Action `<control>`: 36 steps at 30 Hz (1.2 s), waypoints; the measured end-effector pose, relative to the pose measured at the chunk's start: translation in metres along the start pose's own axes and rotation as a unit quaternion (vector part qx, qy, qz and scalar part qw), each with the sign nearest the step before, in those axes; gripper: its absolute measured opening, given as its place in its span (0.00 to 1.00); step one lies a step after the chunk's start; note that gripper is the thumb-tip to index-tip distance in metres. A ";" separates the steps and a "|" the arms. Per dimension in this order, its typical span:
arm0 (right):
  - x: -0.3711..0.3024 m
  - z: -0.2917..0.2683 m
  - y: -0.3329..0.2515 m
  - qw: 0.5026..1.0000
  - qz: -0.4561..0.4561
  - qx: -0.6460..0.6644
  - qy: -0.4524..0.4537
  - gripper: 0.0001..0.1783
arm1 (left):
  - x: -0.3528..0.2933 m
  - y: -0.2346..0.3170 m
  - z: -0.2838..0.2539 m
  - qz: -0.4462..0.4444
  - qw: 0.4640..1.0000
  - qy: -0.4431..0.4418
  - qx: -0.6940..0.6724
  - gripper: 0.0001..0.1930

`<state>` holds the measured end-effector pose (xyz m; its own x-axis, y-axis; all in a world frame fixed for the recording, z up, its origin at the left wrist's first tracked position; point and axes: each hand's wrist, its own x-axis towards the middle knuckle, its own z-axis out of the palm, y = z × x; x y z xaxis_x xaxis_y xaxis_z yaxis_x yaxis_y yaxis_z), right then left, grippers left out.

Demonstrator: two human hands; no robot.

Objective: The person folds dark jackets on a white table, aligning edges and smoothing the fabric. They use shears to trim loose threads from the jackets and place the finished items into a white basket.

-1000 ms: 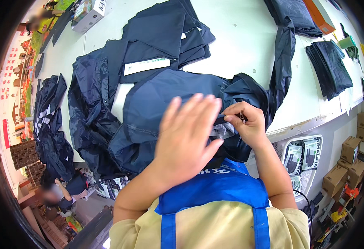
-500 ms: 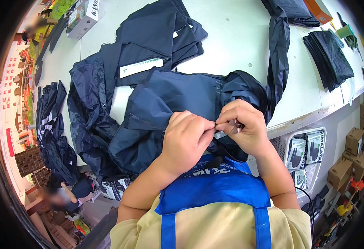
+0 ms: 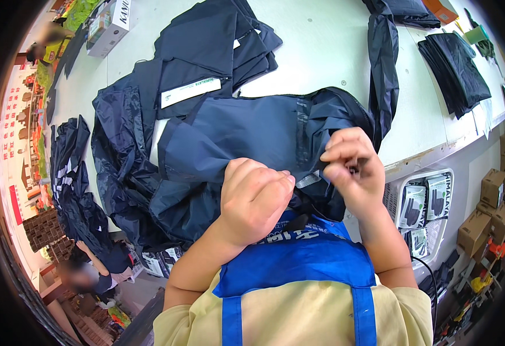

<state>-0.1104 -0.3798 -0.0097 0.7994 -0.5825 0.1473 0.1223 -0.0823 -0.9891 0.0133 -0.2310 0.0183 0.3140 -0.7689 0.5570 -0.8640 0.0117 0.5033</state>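
A dark navy piece of thin fabric with a zipper along its far edge lies in front of me, bunched toward my body. My left hand is closed at its near edge, thumb pressed against the curled fingers, seemingly pinching the cloth. Apart from it, to the right, my right hand is raised over the fabric with fingers curled. A small dark, shiny thing shows within that hand, too blurred to name. Between the hands a pale, shiny strip lies on the cloth.
Stacked dark fabric pieces with a white label strip lie beyond on the white table. More navy cloth heaps at left. Folded black fabric sits at right. A white basket holds packages below the table edge. A person is at lower left.
My right hand has come away from my left, moving up and to the right. The left hand stays near its place, and the fabric's left part has shifted slightly left.
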 end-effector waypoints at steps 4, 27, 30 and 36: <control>-0.002 0.004 -0.012 0.970 -0.167 -0.171 -0.038 0.20 | 0.001 0.003 -0.001 0.026 0.999 -0.005 0.025 0.13; 0.033 -0.025 -0.030 0.945 -0.118 -0.222 -0.208 0.14 | 0.005 0.004 -0.011 -0.261 0.938 -0.105 -0.204 0.06; 0.034 -0.025 -0.030 0.945 -0.116 -0.216 -0.215 0.14 | 0.005 0.004 -0.011 -0.248 0.942 -0.106 -0.199 0.07; 0.035 -0.027 -0.030 0.946 -0.107 -0.207 -0.226 0.13 | 0.005 0.003 -0.011 -0.249 0.943 -0.108 -0.193 0.07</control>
<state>-0.1014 -0.4195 0.0252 0.9638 -0.1193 0.2383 0.1431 -0.5225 -0.8405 0.0168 -0.2279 0.0293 0.5195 -0.8522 0.0627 -0.4102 -0.1843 0.8932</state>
